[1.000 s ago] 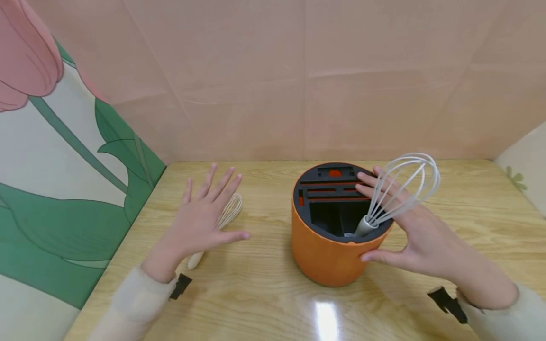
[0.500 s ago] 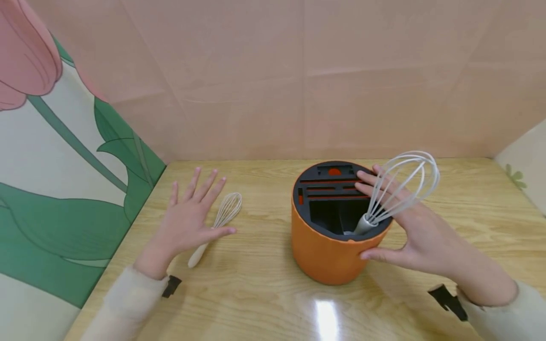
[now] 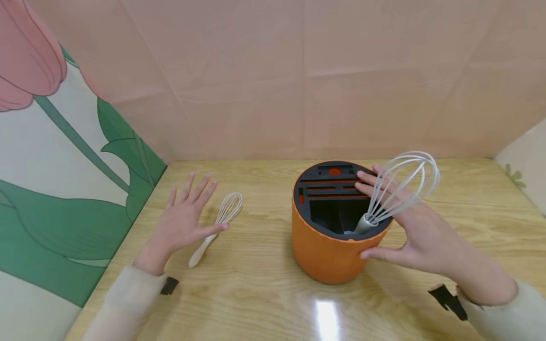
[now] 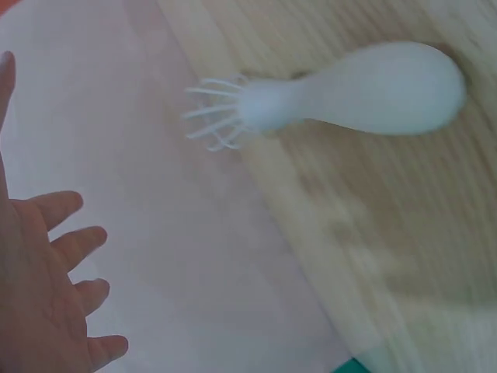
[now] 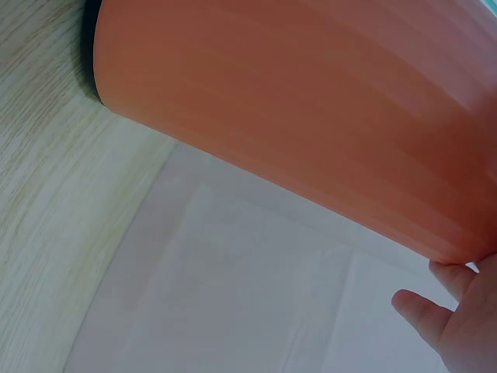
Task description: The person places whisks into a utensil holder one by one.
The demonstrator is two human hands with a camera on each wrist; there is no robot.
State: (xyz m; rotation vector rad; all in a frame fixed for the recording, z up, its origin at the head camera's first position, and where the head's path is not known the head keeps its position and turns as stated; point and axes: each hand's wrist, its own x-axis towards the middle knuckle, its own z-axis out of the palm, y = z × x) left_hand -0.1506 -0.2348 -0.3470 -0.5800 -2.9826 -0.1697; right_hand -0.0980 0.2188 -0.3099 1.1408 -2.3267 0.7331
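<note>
An orange utensil holder (image 3: 328,258) with a black slotted top stands on the table. A large grey whisk (image 3: 409,189) leans to the right in its front compartment, handle down and wire loops up. Behind those loops, my right hand (image 3: 422,237) rests against the holder's right side, straight fingers over the top's edge and thumb on the orange wall. At the left, a small whisk with a pale handle (image 3: 202,251) lies on the wood. My left hand (image 3: 181,225) is spread flat-fingered just left of it, the thumb overlapping the whisk in the head view, holding nothing.
The light wooden table (image 3: 264,303) ends at a pinkish covered wall (image 3: 256,94) behind. On the left rises a panel with a painted tulip and green leaves (image 3: 64,222). A pale wall (image 3: 526,161) bounds the right side.
My left hand has drawn back leftward and slightly toward me, uncovering the small whisk. My right hand, the holder and the large whisk stay put.
</note>
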